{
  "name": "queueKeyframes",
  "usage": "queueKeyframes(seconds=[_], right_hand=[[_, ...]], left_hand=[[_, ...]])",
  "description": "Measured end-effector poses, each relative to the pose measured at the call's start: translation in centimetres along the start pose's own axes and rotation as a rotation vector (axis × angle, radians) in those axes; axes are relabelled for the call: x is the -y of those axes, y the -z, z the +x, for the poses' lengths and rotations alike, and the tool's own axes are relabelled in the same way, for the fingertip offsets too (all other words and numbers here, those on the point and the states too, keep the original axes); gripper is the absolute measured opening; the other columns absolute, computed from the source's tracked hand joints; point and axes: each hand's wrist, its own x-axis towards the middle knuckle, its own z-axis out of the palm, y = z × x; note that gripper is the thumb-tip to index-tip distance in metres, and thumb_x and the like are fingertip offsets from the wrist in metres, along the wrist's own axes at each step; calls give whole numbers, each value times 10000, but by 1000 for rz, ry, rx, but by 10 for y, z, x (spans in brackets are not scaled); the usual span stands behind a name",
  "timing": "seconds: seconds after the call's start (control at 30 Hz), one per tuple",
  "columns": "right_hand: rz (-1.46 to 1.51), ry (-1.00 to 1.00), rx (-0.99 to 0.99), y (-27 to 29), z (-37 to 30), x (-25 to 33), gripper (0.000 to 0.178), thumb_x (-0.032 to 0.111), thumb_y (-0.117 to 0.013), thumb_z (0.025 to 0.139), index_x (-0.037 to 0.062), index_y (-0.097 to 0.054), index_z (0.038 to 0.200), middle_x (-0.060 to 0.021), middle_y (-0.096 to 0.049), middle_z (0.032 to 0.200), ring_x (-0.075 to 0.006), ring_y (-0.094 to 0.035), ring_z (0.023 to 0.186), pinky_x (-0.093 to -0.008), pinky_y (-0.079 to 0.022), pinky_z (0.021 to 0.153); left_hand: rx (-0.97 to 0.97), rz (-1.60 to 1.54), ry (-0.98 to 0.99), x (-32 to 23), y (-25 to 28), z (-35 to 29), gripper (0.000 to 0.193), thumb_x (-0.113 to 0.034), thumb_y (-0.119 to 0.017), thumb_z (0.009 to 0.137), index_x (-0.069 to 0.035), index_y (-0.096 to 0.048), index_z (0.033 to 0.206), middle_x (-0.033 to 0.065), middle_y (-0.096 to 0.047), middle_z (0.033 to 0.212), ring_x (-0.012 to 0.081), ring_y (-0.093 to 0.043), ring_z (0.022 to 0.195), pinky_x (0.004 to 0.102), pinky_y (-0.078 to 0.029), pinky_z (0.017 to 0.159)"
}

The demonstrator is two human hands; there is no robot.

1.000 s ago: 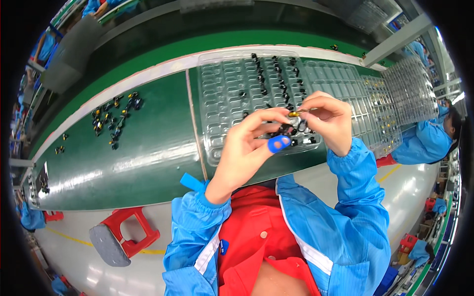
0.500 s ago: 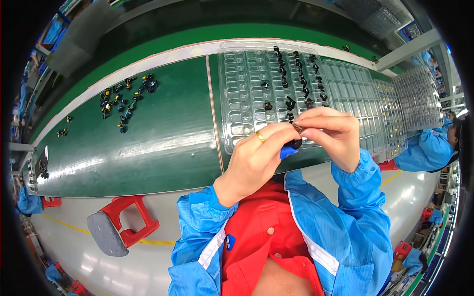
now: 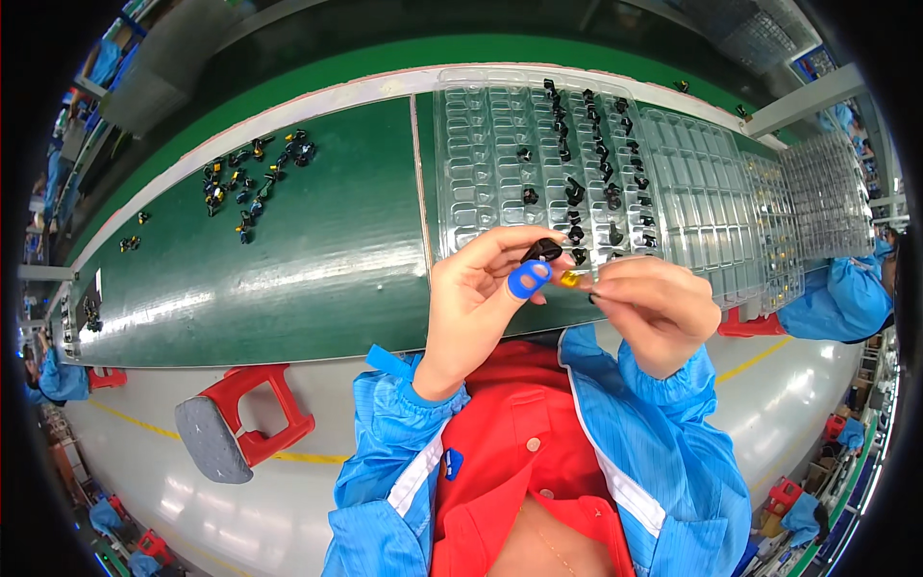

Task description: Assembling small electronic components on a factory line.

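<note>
My left hand grips a small black part between thumb and fingers. A blue finger cot covers the thumb. From beside the black part a small yellow strip reaches toward my right hand. The right thumb and forefinger are pinched together close to the strip's end; what lies between them is too small to make out. Just beyond both hands, a clear plastic tray holds several similar black parts in its pockets.
More black parts with yellow bits lie scattered on the green table at left. Other clear trays stand to the right. A red stool with a grey seat stands below the table edge. Another person's blue sleeve shows at far right.
My left hand has turned, so the black part and blue finger cot now face up. My hands have moved slightly apart and a yellow strip shows between them.
</note>
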Motion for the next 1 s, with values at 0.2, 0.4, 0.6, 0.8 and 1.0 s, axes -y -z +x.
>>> queueKeyframes(seconds=[0.2,0.4,0.6,0.8,1.0], right_hand=[[-3,97,80,-4,3,-5,200,-122,-638,597,-33,-636,776,-148,-621,734,-252,-625,657,-308,-512,588],[-34,118,-13,-8,4,-13,198,-109,-655,605,-16,-638,779,-124,-614,759,-246,-595,696,-312,-483,617],[8,88,-76,-14,-1,-18,214,-99,-669,606,-17,-632,800,-109,-582,777,-230,-559,743,-317,-461,659],[369,-254,-118,-19,-4,-17,277,-25,-686,671,-21,-616,939,-127,-560,917,-186,-551,816,-285,-474,689],[624,-260,28,-16,-4,-26,276,-64,-650,691,-22,-624,963,-113,-508,962,-178,-500,884,-293,-418,784]], left_hand=[[-96,21,-93,2,-8,3,315,-137,-603,825,61,-548,1064,147,-614,957,175,-600,866,254,-484,728],[-101,176,-69,0,-12,0,286,-34,-597,805,66,-558,1070,134,-608,971,169,-598,869,262,-477,780],[-156,512,-319,8,-16,-1,358,26,-610,760,16,-545,1111,112,-636,970,187,-642,830,254,-511,682],[-103,783,-732,13,-11,2,408,113,-589,715,-3,-513,1099,144,-624,1008,244,-648,846,282,-525,706],[-22,685,-616,13,-6,2,432,105,-594,725,14,-460,1125,145,-642,957,238,-646,856,275,-517,722]])
